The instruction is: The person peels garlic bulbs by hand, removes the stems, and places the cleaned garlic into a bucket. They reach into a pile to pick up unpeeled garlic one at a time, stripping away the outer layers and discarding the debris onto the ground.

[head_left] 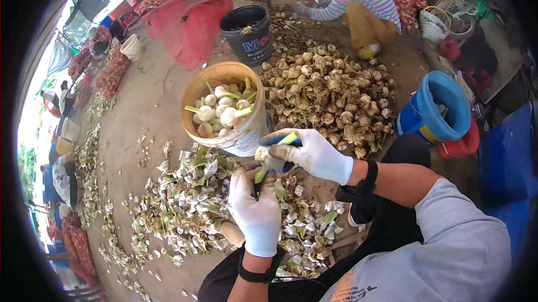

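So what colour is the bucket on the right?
Blue bucket, clearest in the head view.

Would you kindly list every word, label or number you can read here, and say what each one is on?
"M", large and blue, followed by a red letter cut off from view: on the black bucket.
Small line of print under it on the black bucket: too blurred to read.
Dark print on the grey sleeve: too small to read.
Label on the tan bucket of peeled garlic: blurred, unreadable.

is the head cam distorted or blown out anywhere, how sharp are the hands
Head view: strong fisheye with black vignette corners; sky at the left edge blown out; even daylight, soft shadows; white-gloved left hand and right hand fairly sharp, as is the tan plastic bucket of peeled garlic.
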### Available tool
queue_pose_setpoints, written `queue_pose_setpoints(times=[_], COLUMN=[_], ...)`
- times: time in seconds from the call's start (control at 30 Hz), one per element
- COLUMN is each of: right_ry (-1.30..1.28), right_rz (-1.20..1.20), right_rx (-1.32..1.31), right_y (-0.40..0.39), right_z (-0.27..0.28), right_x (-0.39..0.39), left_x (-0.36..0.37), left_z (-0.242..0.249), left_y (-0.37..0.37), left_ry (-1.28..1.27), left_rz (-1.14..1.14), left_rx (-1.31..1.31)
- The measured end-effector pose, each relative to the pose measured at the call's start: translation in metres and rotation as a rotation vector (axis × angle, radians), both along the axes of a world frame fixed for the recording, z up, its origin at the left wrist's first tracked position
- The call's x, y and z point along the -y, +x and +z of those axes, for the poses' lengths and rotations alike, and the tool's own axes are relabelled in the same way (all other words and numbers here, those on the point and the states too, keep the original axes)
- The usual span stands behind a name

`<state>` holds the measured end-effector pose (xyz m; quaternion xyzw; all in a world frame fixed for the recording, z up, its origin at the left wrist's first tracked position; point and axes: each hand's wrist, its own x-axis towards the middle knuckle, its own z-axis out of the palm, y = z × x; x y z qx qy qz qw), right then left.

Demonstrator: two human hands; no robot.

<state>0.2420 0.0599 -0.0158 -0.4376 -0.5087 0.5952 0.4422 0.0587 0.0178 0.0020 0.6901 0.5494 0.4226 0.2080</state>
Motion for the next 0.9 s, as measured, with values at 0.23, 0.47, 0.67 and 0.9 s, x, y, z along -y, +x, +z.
queue_pose_setpoints(times=[0.23, 0.47, 0.67, 0.9], right_ry=[-0.185, 0.216, 0.425, 0.614], right_rz=[-0.106, -0.017, 0.064, 0.154], right_rx=[-0.332, 0.107, 0.255, 0.415], right_y=[0.018, 0.026, 0.016, 0.008], right_z=[-0.001, 0.008, 0.0, 0.002], right_x=[-0.017, -0.01, -0.002, 0.001], left_x=[-0.023, -0.015, 0.0, 0.001], left_z=[0.0, -0.016, 0.019, 0.006], left_y=[-0.031, -0.07, -0.034, -0.031], left_ry=[-0.322, -0.22, -0.372, -0.239], left_rz=[0.229, 0.087, -0.046, -0.094], left_rx=[1.044, -0.26, -0.002, 0.11])
